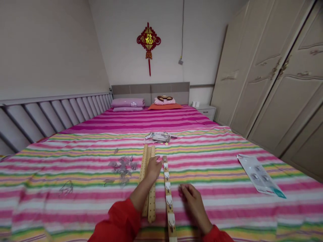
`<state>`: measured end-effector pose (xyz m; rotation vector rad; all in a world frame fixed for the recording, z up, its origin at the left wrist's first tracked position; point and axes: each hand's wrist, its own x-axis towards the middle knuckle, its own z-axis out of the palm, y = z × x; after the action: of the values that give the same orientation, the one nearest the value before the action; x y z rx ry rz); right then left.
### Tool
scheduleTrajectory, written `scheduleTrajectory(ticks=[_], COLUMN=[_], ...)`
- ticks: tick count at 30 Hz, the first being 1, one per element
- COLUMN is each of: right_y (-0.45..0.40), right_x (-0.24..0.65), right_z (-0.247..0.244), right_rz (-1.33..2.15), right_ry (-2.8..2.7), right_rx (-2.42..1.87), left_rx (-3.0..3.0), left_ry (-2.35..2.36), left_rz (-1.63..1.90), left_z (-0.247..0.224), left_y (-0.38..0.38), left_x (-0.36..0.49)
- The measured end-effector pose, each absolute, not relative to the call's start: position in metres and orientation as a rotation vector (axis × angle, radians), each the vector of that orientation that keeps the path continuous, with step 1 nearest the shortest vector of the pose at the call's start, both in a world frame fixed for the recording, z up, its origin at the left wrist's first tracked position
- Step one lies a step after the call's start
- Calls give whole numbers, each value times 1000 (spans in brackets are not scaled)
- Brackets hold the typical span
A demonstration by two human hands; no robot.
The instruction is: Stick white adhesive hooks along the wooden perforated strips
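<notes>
A narrow wooden strip (168,195) lies lengthwise on the striped bedspread, bearing several white hooks. My left hand (153,167) is near its far end, over the perforated wooden strips (151,201); the fingers are partly bent, with the thumb pointing toward the strip. To the right of the hook strip, my right hand (193,200) hovers just above the cloth with thumb and forefinger brought together. Whatever might be between those fingertips is too small and blurred to name. A scattered pile of small clear packets (124,168) sits left of the perforated strips.
Beyond the strips lies a heap of packaged items (160,136). A blister pack (261,176) rests at the right, and thin wire pieces (66,188) at the left. Pillows (128,103), a bed rail (58,112) and a wardrobe (272,84) surround the bed area.
</notes>
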<state>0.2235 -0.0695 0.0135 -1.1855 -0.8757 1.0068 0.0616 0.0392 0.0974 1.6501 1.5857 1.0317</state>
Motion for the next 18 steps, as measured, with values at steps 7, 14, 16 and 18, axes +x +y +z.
scheduleTrajectory(ticks=[7, 14, 16, 18], right_y=[-175, -218, -221, -221], right_x=[209, 178, 173, 171], right_z=[-20, -33, -34, -37], right_rz=[1284, 1534, 1574, 1596], right_ry=[-515, -392, -371, -345], right_rx=[-1132, -1077, -1021, -959], left_rx=[1436, 1344, 1302, 1235], left_ry=[1552, 1626, 1612, 1616], left_rz=[1545, 1693, 1676, 1628], left_z=[69, 33, 36, 39], left_y=[-58, -93, -94, -93], left_x=[18, -4, -6, -9])
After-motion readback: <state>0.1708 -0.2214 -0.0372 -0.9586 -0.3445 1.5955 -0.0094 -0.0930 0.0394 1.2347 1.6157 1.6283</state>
